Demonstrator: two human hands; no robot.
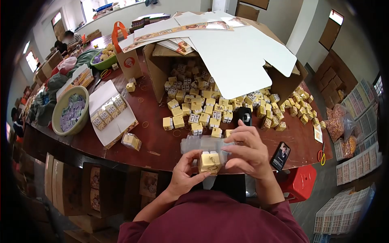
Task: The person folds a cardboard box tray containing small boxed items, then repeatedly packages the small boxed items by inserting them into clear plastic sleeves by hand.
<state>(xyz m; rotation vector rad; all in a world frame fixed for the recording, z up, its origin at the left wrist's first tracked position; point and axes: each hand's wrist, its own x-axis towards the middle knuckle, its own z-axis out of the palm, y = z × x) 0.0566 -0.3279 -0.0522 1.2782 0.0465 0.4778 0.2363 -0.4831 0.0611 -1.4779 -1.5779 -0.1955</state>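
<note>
Between the thumb and fingers of my left hand [184, 175] is a small yellow cube [210, 162] with white pieces on top and a thin metal ring or chain on its face. Just to the right, my right hand [250, 150] is raised with its fingers spread, close to the cube but not gripping it. Clear plastic packaging [194, 142] lies on the table edge behind the cube. A black object [244, 116], its kind unclear, stands beyond my right fingertips. Many loose yellow cubes [196, 101] spill out of a cardboard box [156, 75] ahead.
White card sheets [227, 52] cover the box top. At left are a bowl of purple packets [87, 109], an open white carton [117, 95] and a packed cube [131, 141]. A phone [280, 156], scissors [321, 156] and a red stool [302, 184] are at right.
</note>
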